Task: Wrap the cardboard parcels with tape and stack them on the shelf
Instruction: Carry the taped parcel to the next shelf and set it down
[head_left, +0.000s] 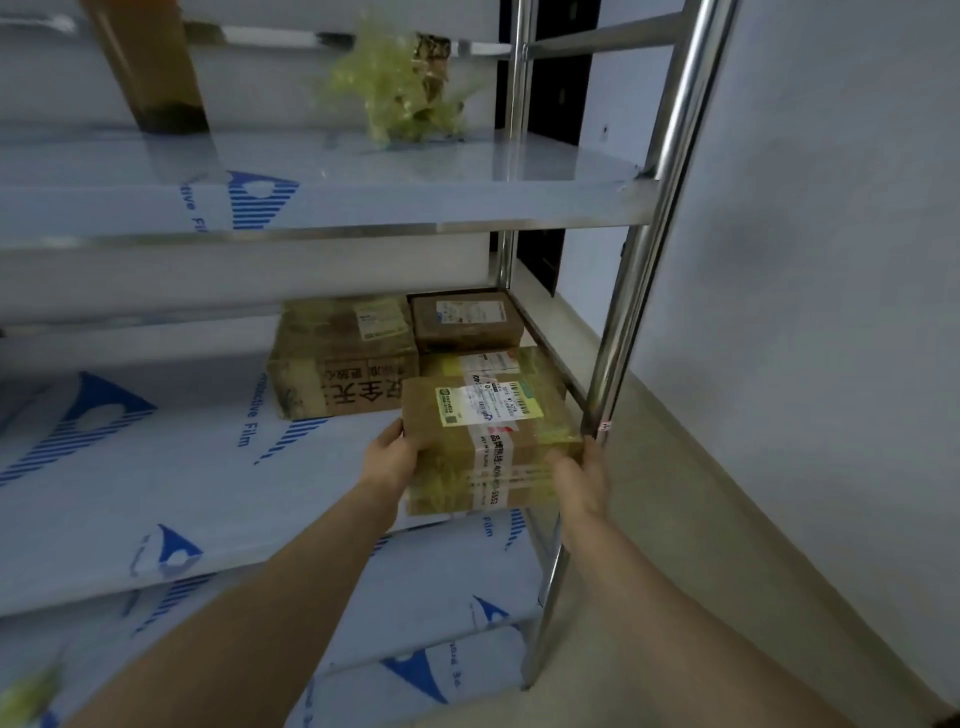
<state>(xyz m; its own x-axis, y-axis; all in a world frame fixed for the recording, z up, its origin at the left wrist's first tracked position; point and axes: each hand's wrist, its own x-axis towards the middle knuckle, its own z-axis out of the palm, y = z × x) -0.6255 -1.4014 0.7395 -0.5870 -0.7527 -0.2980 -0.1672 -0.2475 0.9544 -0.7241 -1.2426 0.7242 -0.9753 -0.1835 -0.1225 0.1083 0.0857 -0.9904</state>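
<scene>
Clasping parcel (483, 447) between left hand (392, 457) and right hand (582, 480), both outstretched

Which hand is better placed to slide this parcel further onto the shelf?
Probably the left hand: it grips the parcel's near left corner with open shelf beside it. The right hand holds the right side close by the steel post, leaving it little room.

crumpled yellow-green wad (400, 88): upper centre | tall brown object (150, 62): upper left | pale wall (831, 260): right
</scene>
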